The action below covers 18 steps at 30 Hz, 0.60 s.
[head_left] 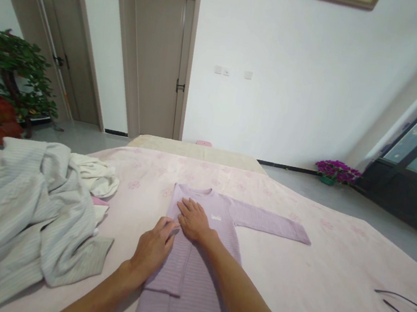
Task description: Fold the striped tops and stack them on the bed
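Observation:
A lilac long-sleeved shirt point(208, 282) lies spread on a pale pink flowered sheet, collar away from me. Its left side is folded inward, with that sleeve running down over the body. The other sleeve stretches out to the right. My right hand point(194, 219) rests flat on the upper chest, fingers extended, beside a small white print. Just left of and below it, my left hand point(153, 245) has its fingers curled together at the folded edge of the shirt; the fingertips are partly hidden against the cloth.
A heap of grey striped clothing point(44, 219) lies at the left, with a cream garment point(96, 175) behind it. Two thin dark glasses-like arms point(407, 301) show at the right edge. Beyond the sheet point(331, 281) are a door point(155, 58), a white wall and purple flowers point(336, 170).

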Tool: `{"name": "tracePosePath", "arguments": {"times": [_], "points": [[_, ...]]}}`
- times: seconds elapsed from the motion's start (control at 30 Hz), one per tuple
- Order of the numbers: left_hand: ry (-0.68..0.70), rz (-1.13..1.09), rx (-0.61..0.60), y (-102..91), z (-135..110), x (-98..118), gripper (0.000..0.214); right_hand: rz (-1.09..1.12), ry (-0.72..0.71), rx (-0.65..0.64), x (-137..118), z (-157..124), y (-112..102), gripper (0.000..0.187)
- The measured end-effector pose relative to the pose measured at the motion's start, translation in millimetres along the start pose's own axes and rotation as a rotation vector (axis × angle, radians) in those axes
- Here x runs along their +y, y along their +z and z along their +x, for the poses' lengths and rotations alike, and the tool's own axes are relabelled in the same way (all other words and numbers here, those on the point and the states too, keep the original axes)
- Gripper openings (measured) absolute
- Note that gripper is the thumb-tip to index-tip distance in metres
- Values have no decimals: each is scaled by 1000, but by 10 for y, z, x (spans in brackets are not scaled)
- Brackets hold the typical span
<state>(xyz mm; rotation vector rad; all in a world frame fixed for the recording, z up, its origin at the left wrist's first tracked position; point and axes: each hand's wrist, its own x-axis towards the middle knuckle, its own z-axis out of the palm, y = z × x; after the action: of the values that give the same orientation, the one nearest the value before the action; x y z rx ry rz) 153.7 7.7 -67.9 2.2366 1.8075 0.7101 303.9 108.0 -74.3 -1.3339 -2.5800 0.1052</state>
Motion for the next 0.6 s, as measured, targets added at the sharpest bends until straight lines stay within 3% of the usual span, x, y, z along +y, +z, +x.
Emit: {"name": "tracePosePath", "arguments": {"times": [0.23, 0.47, 0.53, 0.6], "points": [[-22, -281, -144, -158, -89, 111, 38, -1, -8, -58, 67, 16, 71, 54], [-317, -1008, -335, -97, -72, 79, 42, 55, 25, -151, 65, 65, -82, 54], [-302, -955, -337, -110, -105, 64, 43, 58, 44, -137, 42, 49, -82, 53], [-199, -745, -322, -187, -161, 69, 42, 42, 48, -103, 19, 11, -45, 57]]}}
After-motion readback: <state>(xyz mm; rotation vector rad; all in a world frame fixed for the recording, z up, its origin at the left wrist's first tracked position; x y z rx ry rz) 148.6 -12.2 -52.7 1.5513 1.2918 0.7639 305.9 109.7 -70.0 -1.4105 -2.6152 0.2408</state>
